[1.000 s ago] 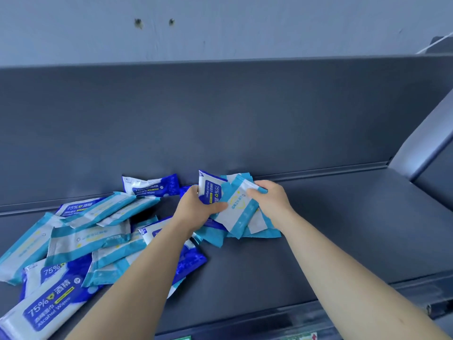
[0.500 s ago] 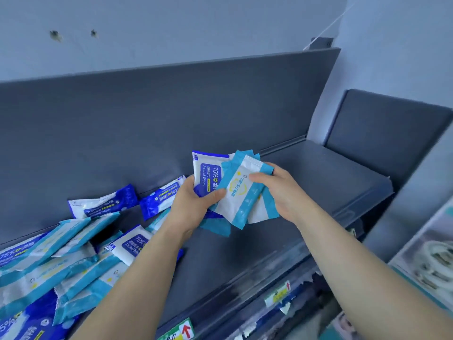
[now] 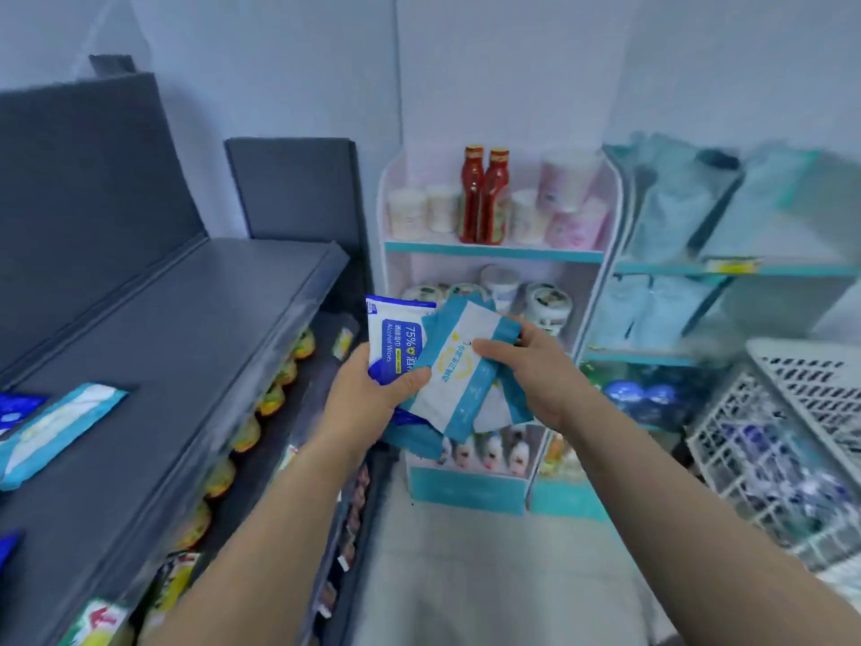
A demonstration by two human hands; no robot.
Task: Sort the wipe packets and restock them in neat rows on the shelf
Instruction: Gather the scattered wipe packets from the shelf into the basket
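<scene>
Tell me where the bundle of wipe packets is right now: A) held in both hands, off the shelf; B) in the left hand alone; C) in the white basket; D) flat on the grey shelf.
A: the left hand and right hand both grip the bundle of wipe packets in the air, beyond the end of the grey shelf.

We have turned right, away from the dark grey metal shelf point(image 3: 186, 328), and carried the bundle of teal-and-white and blue-and-white plastic wipe packets point(image 3: 461, 370) off it. Our left hand point(image 3: 368, 389) and right hand point(image 3: 536, 375) now hold it over the aisle floor, before a white-and-teal display rack point(image 3: 494, 251) newly in view, with a white wire basket point(image 3: 755, 440) at right. The loose pile has slid to the left edge; only one teal-and-white packet point(image 3: 60, 426) shows plainly.
</scene>
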